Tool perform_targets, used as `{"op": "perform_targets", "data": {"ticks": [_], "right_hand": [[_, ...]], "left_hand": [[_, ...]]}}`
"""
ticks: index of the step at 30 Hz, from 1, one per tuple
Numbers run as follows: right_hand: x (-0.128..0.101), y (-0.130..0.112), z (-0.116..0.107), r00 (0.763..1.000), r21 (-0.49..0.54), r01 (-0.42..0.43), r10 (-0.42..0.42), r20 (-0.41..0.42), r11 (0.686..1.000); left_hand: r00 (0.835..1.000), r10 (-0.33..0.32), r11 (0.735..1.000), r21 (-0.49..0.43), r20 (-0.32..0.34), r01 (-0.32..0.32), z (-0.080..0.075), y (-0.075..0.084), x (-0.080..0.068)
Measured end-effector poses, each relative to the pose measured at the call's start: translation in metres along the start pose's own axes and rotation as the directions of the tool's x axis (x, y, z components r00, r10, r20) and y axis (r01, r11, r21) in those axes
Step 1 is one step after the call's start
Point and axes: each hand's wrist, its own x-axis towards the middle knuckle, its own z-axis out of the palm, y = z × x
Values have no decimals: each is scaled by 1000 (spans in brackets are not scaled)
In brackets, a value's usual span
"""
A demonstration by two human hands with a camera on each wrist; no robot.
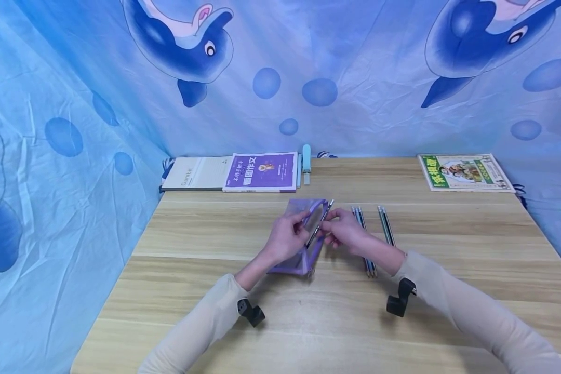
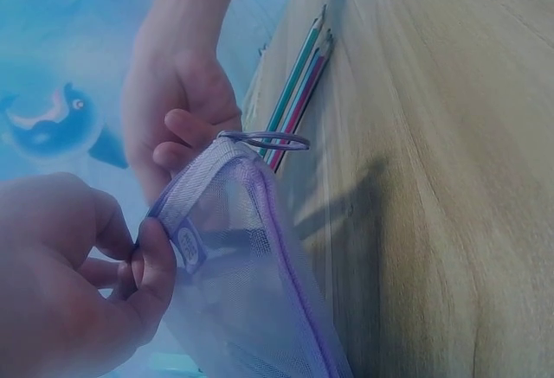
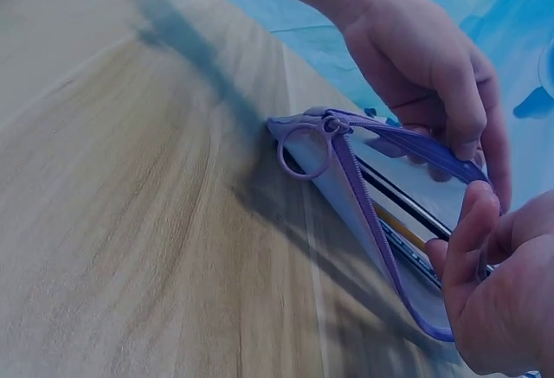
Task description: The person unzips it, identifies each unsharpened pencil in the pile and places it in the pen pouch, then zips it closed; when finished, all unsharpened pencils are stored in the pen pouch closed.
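A purple-edged mesh pencil pouch (image 1: 287,267) stands tilted on the table with its zipped mouth spread apart. My left hand (image 1: 287,238) pinches one edge of that mouth between thumb and fingers. At the opening, my right hand (image 1: 348,229) holds a dark pencil (image 1: 328,209) slantwise, its lower end within the mouth. Inside the pouch, the right wrist view shows a yellow pencil (image 3: 400,226) and other slim pencils, partly hidden by my right hand. A ring pull hangs from the zipper slider (image 3: 333,125).
Several pencils (image 1: 371,266) lie under my right wrist, with another small group (image 1: 386,224) to their right. Along the back are a white notebook (image 1: 194,172), a purple book (image 1: 262,174), a light-blue clip-like item (image 1: 306,158) and a green-and-white book (image 1: 467,172).
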Motion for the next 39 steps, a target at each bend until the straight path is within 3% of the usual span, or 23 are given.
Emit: {"op": "perform_targets", "data": {"ticks": [15,21,39], "right_hand": [[5,7,10,999,70,-39,40,-7,997],[8,9,11,999,75,-52,53,2,996],[11,7,17,1000,-76,-25,26,16,997]], "left_hand": [[1000,-17,1000,-12,16,17,2,1,-2],[996,-77,997,-15,44,78,2,3,-3],[993,-111,992,-58,47,113,3,8,-3]]}}
